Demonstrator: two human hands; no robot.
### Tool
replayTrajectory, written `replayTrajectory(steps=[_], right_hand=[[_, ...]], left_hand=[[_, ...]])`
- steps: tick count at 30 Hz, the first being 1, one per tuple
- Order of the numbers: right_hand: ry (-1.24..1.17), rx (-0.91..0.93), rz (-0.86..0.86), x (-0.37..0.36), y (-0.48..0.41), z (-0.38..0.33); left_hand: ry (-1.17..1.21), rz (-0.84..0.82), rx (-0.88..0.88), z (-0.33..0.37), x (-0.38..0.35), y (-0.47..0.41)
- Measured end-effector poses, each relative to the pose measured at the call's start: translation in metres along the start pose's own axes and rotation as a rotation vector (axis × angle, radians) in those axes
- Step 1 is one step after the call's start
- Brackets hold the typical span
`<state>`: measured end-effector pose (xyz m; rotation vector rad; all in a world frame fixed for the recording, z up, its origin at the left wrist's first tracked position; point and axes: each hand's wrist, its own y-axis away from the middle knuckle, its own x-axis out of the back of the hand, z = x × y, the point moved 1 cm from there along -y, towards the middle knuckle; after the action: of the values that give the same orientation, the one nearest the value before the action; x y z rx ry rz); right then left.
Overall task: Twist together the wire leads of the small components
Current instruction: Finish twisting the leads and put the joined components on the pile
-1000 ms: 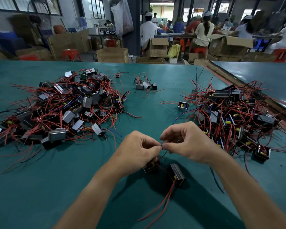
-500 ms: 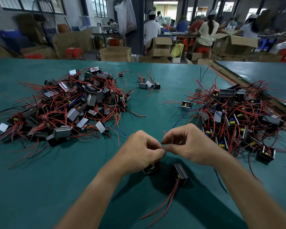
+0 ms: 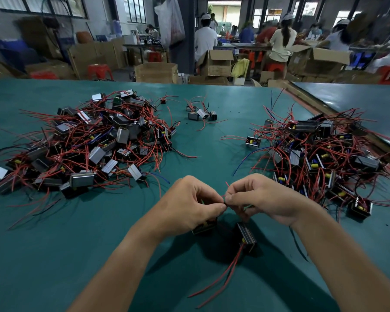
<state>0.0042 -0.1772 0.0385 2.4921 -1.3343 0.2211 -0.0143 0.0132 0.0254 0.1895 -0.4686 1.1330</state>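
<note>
The wire leads (image 3: 223,196) are still pinched between left hand (image 3: 189,207) and right hand (image 3: 265,199), a red tip now being shown above them; twisting is judged underway, the two components (image 3: 246,236) seen just beneath

The table (image 3: 54,255) is looking blue-green. The left pile (image 3: 95,143) and the right pile (image 3: 320,154) are showing red wires, black and silver blocks, and yellow bits.

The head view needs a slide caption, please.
Left hand and right hand pinch red leads together above a dark component and the green table.
</note>
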Motion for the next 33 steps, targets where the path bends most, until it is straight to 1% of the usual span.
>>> replayTrajectory(steps=[4,7,9,12,15,17,19,22,25,27,29,31,33], right_hand=[[-0.084,-0.068,-0.053,0.002,0.001,0.000],[-0.102,-0.085,-0.023,0.003,0.001,0.001],[-0.008,0.000,0.087,0.003,-0.002,0.003],[0.137,0.193,0.275,0.000,-0.007,0.001],[0.287,0.305,0.305,-0.005,-0.008,0.001],[0.369,0.342,0.298,-0.007,-0.007,0.000],[0.406,0.351,0.289,-0.007,-0.006,-0.002],[0.441,0.337,0.270,-0.006,-0.004,-0.003],[0.425,0.278,0.230,-0.005,-0.002,-0.003],[0.400,0.205,0.198,-0.005,-0.002,-0.004],[0.316,0.092,0.163,-0.005,-0.002,-0.004],[0.224,-0.010,0.108,-0.006,-0.001,-0.003],[0.214,-0.030,0.095,-0.006,0.000,-0.004]], left_hand=[[-0.022,-0.021,-0.046,0.000,-0.001,0.001],[-0.036,-0.026,-0.050,0.001,-0.002,0.002],[-0.069,0.008,-0.028,0.001,-0.001,0.001],[-0.051,0.074,0.038,0.001,0.001,-0.003],[0.041,0.100,0.089,-0.001,0.002,-0.004],[0.086,0.107,0.098,0.000,0.001,-0.003],[0.081,0.117,0.099,-0.001,0.000,-0.003],[-0.002,0.143,0.073,-0.002,-0.001,-0.003],[-0.142,0.183,0.000,0.000,-0.003,-0.001],[-0.247,0.207,-0.076,0.002,-0.005,0.000],[-0.320,0.211,-0.142,0.004,-0.006,0.001],[-0.347,0.201,-0.182,0.005,-0.007,0.002],[-0.343,0.191,-0.187,0.005,-0.006,0.001]])
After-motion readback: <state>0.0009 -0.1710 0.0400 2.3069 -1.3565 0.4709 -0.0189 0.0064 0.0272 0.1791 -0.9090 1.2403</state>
